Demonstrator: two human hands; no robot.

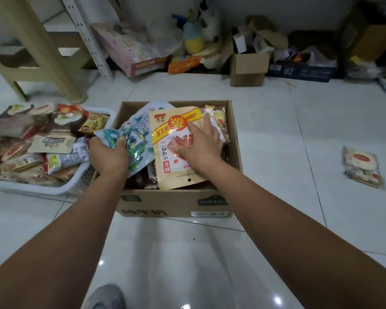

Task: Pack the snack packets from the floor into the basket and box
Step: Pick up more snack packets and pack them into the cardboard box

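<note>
Nearest is a grey shoe (107, 295) on the tiled floor (187, 253), below both forearms. Beyond it stands the cardboard box (174, 204), and both hands are over its open top.

The left hand (108, 152) curls its fingers round the near edge of a blue-and-white packet (136, 128), which leans half out over the box's left wall. The right hand (201, 143) lies flat with fingers spread, pressing on a yellow packet (167, 157) that sits on top of the filling.

The box looks heaped to the brim. The step would go best if the right palm presses the yellow packet level while the left slides its packet inward and flat beside it, not on edge. Pushing gently should avoid crushing what lies beneath.

Left of the left hand, touching the box, is the white basket (27, 188), which is piled above its rim. Well right of the right hand a clear-wrapped packet (363, 167) lies alone on the tiles and looks like the next one to fetch.

Count: one box, one basket, two large packets under the hands and one loose packet on the floor. The basket's packets overlap too much to number. Farthest off are one beige stool (42, 52), one small carton (247, 68) and one plush toy (194, 39) against the wall.
</note>
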